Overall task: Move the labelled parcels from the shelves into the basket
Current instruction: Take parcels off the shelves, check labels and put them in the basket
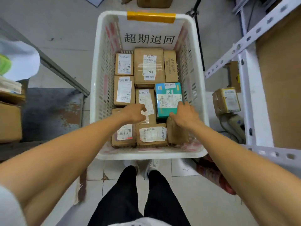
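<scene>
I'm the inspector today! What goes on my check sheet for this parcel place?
Surface: scuffed tiled floor below the basket.
Job's things: white basket packed with labelled parcels, mostly brown, plus one teal parcel; a yellow-taped parcel sits on the right shelf.
Clutter: cardboard box and white bag at left.
Hands: left hand curled over a brown parcel, grip unclear; right hand grips the teal parcel's near end.
Cables: black cord or rod behind the basket, cannot tell which.
Surroundings: white slotted shelving at right.
</scene>
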